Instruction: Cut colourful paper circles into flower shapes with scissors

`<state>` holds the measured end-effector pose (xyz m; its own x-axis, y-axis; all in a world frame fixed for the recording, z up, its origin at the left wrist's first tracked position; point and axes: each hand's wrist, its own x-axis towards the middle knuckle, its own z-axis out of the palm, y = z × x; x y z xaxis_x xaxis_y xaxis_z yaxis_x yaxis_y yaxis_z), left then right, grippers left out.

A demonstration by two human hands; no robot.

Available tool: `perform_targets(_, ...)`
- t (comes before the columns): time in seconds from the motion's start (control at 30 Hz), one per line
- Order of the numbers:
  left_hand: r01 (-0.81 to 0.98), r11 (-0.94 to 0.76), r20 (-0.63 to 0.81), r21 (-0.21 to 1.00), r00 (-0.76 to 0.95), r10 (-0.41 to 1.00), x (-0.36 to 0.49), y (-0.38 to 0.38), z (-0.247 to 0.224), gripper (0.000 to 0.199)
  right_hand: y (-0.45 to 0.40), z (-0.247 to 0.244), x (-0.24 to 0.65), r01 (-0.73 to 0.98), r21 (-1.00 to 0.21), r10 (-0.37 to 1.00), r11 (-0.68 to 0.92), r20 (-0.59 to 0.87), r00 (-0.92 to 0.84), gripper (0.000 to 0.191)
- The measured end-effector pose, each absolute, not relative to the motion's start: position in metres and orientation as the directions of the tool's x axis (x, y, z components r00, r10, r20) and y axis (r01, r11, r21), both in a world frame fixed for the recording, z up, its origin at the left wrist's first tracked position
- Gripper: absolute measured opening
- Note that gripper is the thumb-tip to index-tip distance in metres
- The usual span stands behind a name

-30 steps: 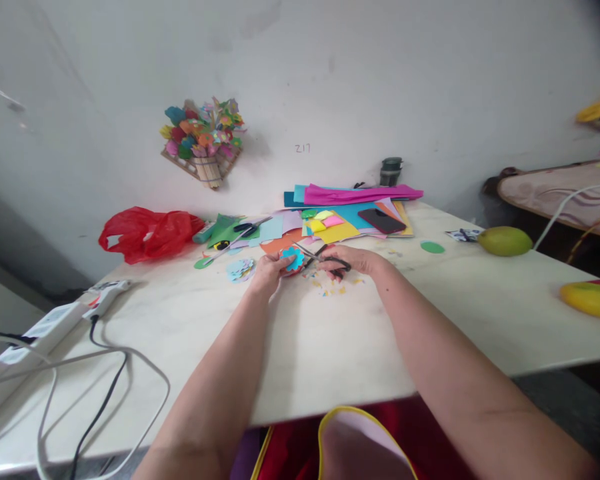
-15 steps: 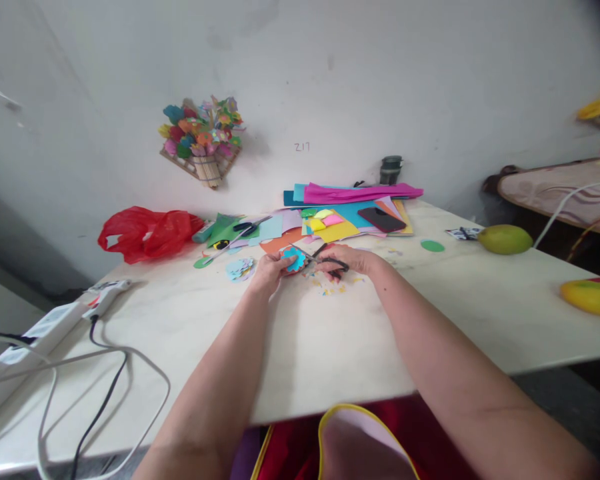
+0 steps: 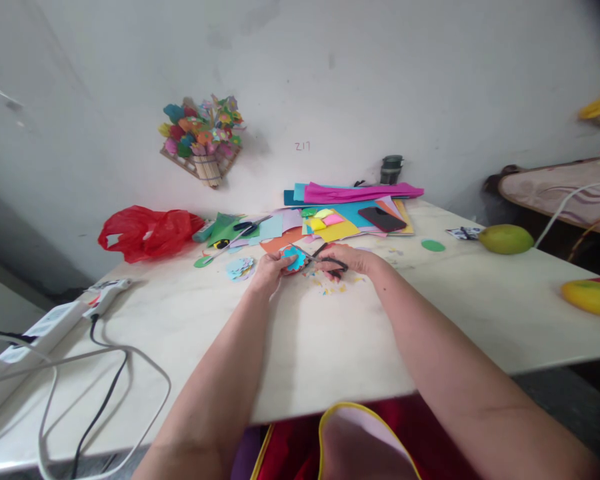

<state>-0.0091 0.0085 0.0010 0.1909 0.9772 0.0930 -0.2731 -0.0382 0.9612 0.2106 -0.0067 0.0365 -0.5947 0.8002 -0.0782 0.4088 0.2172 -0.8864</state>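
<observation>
Pinched in my left hand [image 3: 271, 270] is a flower-shaped paper piece [image 3: 294, 259], blue on top with red showing at its edge. My right hand [image 3: 347, 260] is closed round the dark handles of a pair of scissors [image 3: 338, 265], whose blades reach left to the paper's edge. Small paper scraps [image 3: 330, 288] lie on the table [image 3: 330, 353] below the scissors. Left of my left hand rests a pile of pale cut paper pieces [image 3: 241, 269].
Behind my hands are coloured sheets [image 3: 340, 231], a phone [image 3: 382, 219] and a second pair of scissors [image 3: 246, 228]. A red plastic bag [image 3: 147, 233] lies back left, with power strips [image 3: 45, 337] and cables nearer. Mangoes [image 3: 505, 239] are at the right.
</observation>
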Motion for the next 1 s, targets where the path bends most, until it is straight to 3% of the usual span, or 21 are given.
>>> perform_targets(1.0,-0.259,-0.052,0.110,0.965,0.216,0.970,-0.0085,0.0056,0.0057,0.031,-0.0061,0.0366,0.2105,0.427,-0.875,0.797,0.230,-0.083,-0.598,0.040)
